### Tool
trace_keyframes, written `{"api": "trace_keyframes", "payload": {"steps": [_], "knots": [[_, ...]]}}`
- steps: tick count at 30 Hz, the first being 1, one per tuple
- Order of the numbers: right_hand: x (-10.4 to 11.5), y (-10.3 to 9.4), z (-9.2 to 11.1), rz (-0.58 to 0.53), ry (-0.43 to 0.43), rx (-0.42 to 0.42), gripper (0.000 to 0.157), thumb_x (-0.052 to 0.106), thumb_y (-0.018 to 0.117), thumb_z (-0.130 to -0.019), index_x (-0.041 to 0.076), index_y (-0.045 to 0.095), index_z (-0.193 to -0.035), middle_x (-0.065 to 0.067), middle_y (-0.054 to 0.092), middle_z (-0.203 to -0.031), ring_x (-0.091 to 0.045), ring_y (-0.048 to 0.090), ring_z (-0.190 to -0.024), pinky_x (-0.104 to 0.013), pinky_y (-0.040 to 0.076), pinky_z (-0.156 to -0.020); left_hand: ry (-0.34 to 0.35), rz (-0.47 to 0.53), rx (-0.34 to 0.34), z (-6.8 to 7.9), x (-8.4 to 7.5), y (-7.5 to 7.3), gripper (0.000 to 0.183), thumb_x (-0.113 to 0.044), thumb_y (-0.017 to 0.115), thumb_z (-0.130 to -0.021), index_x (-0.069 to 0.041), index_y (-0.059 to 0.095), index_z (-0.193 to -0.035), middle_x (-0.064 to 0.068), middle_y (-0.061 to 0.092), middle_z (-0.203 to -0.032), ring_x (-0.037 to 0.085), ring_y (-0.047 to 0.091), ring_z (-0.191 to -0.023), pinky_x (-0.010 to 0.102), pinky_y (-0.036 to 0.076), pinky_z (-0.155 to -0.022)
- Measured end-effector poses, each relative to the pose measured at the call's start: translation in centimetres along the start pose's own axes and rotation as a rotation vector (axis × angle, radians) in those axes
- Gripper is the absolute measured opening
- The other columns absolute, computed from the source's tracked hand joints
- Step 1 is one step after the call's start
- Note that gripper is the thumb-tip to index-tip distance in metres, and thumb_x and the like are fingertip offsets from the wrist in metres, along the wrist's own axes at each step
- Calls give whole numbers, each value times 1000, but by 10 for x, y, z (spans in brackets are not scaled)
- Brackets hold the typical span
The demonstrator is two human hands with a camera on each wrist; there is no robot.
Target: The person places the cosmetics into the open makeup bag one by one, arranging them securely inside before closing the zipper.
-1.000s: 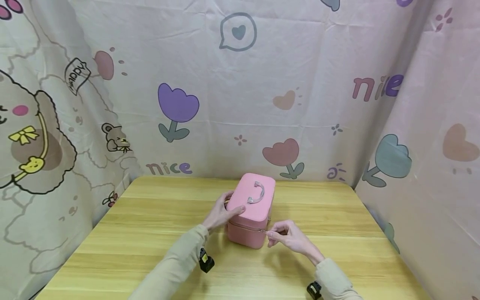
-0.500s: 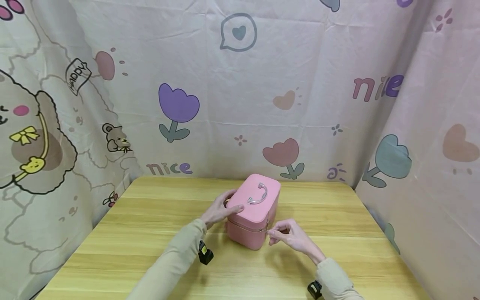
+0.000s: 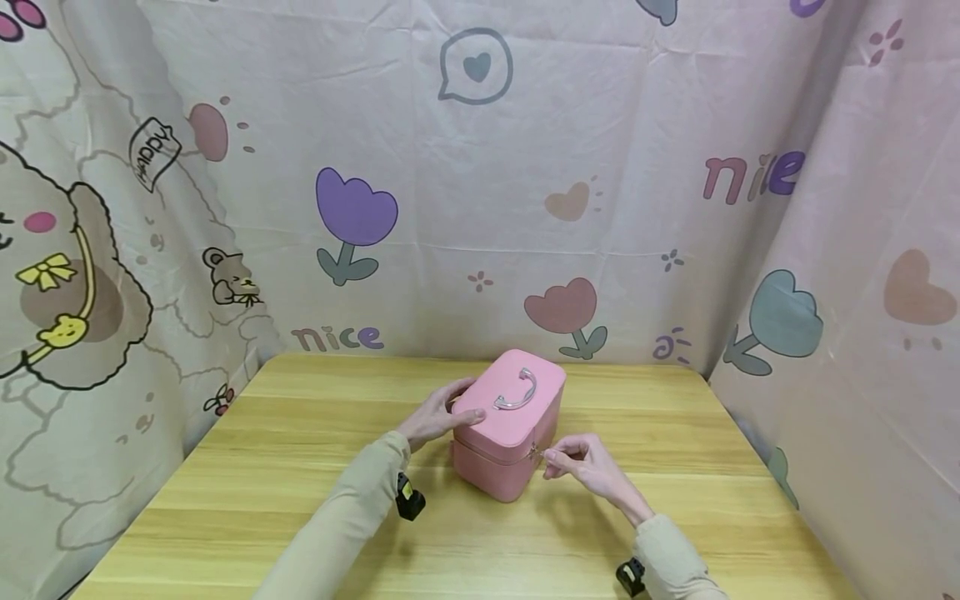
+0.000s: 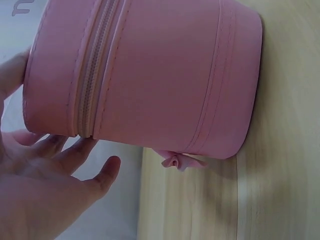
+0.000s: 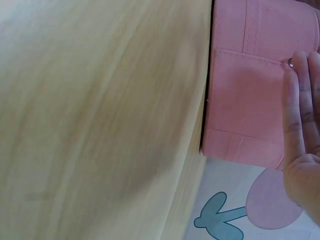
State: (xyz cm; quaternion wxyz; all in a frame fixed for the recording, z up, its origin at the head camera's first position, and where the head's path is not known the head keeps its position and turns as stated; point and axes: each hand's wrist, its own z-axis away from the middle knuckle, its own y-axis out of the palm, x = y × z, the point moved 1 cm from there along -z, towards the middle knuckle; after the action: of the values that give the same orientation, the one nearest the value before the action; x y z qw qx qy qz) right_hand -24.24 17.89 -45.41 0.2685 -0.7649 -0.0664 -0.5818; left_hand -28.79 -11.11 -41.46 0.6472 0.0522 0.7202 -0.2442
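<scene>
A pink cosmetic case (image 3: 491,473) stands upright on the table with its lid down, a silver carry handle (image 3: 533,387) on top. My left hand (image 3: 435,417) holds its left side, thumb on the lid and fingers along the far side. Closed zipper teeth (image 4: 92,75) run beneath the lid in the left wrist view. At the near right corner, my right hand (image 3: 591,471) pinches the zipper pull (image 3: 536,452) between thumb and forefinger. The right wrist view shows this hand's other fingers (image 5: 294,115) extended beside the case; the pinch itself is out of sight there.
The wooden table (image 3: 300,467) reaches back to a patterned curtain (image 3: 480,167), which also hangs at both sides. A small pink bow (image 4: 176,160) sticks out low on the case. Black wrist cameras (image 3: 409,498) are strapped beneath both sleeves.
My right hand has drawn the zipper pull round the near right corner, slightly to the right and away. The case has turned clockwise, its far end swinging right. My left hand keeps its hold.
</scene>
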Motion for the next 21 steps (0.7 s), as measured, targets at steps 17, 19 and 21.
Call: {"api": "trace_keyframes", "payload": {"steps": [17, 19, 21], "knots": [[-2, -3, 2, -16, 14, 26, 34, 13, 59, -100, -21, 63, -102, -38, 68, -90, -18, 76, -77, -37, 63, -79, -11, -26, 3, -1, 0, -1, 76, -23, 70, -93, -5, 33, -156, 22, 34, -161, 42, 38, -146, 53, 33, -122], [-3, -5, 3, -20, 1, 42, 35, 13, 56, -102, -21, 63, -98, -38, 68, -88, -22, 76, -77, -41, 63, -79, -15, -34, 0, -1, -1, -1, 76, -24, 70, -92, -5, 33, -156, 22, 35, -161, 42, 38, -146, 54, 33, -122], [-3, -7, 3, -30, -14, 49, 38, 14, 52, -104, -21, 62, -92, -39, 67, -86, -24, 77, -77, -43, 63, -78, -20, -34, -1, -1, -2, -1, 77, -24, 70, -92, -5, 33, -156, 23, 34, -161, 42, 38, -146, 54, 33, -122]]}}
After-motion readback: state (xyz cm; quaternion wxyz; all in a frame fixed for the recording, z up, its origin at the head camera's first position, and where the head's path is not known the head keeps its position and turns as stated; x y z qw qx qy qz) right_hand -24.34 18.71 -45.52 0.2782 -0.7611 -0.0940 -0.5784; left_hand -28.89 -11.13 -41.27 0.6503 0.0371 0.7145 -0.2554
